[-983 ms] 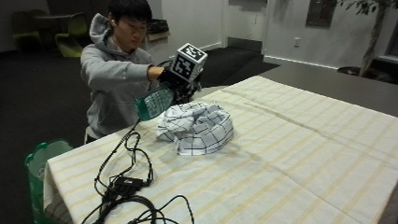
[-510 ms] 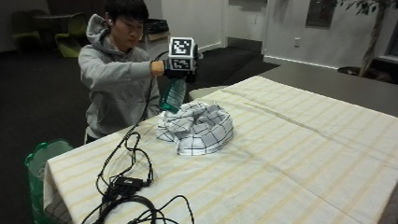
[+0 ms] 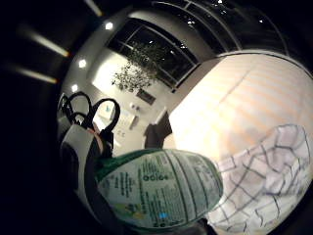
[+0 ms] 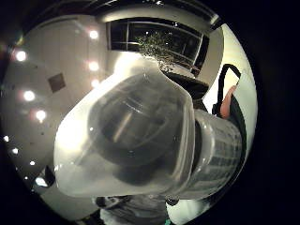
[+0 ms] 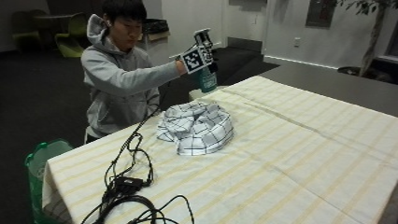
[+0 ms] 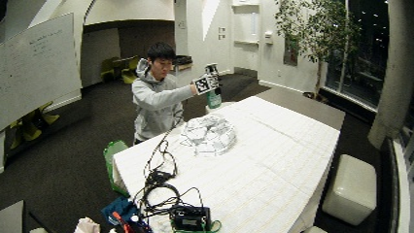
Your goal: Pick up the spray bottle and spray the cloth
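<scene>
Since a moment ago we have lifted the spray bottle higher, away from the cloth, so the pick-up is done and spraying remains. Our right hand is closed around the bottle's neck. The bottle is green plastic with a printed label and a cloudy cap; the cloth, checked and crumpled, lies on the striped desk.

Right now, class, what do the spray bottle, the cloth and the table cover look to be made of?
Spray bottle: probably plastic, green see-through body with a glossy printed label, held by the gloved right hand.
Cloth: soft woven fabric, white with dark checks, crumpled into folds.
Table cover: likely matte fabric, pale with yellow stripes.
</scene>
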Motion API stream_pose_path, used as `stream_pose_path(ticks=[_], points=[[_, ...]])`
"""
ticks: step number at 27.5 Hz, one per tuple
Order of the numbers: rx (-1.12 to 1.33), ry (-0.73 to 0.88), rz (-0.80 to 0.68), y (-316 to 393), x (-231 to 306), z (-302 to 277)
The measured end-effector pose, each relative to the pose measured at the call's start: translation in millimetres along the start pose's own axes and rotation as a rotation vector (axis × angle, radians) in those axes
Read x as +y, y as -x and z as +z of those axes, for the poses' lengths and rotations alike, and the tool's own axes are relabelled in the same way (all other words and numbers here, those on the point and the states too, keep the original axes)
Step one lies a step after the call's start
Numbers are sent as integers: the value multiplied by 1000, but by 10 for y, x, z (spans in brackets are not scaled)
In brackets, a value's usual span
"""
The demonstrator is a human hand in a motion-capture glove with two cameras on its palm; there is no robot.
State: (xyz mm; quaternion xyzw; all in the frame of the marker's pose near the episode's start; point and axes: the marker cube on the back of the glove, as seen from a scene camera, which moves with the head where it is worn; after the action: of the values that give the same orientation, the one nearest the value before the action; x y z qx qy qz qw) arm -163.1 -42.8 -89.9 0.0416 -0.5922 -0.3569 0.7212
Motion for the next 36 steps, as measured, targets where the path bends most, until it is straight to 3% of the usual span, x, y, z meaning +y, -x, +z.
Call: stream_pose_path(ticks=[5,9,14,19,27,32,36], points=[[-53,-53,17,-408,-242,425],[26,-217,41,-870,-552,749],[132,71,99,-1254,-269,912],[100,-71,123,-1326,-590,1021],[130,-47,203,-1274,-652,946],[216,65,221,-1330,-343,784],[252,49,211,-1304,-177,642]])
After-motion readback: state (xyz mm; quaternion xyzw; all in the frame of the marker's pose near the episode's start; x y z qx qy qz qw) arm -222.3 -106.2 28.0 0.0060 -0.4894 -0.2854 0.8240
